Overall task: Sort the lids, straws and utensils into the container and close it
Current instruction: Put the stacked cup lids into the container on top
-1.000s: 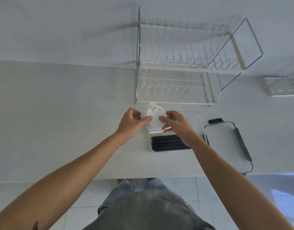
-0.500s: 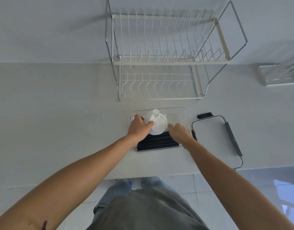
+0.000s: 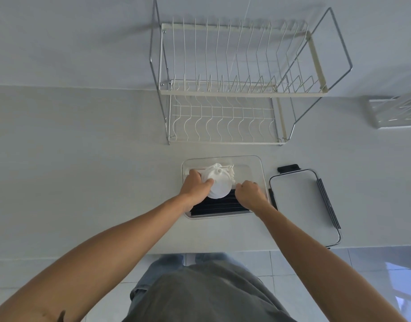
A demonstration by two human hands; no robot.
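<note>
A clear rectangular container (image 3: pixel 257 168) sits on the white counter in front of me. A stack of round white lids (image 3: pixel 219 185) is inside it, and my left hand (image 3: pixel 195 185) grips the stack on its left side. Black straws (image 3: pixel 218 206) lie in a row along the container's near side. White utensils (image 3: pixel 227 169) show behind the lids. My right hand (image 3: pixel 249 192) rests curled at the straws' right end, just right of the lids and apart from them. The container's flat lid (image 3: pixel 299 205) with black clips lies to the right.
A two-tier wire dish rack (image 3: pixel 234 89) stands behind the container against the wall. A clear tray (image 3: pixel 394 112) sits at the far right. The counter's front edge runs just below the container, with tiled floor beyond.
The lid stack was held up between both hands; it has come down into the container. My right hand has let go and dropped to the straws. The camera has shifted closer.
</note>
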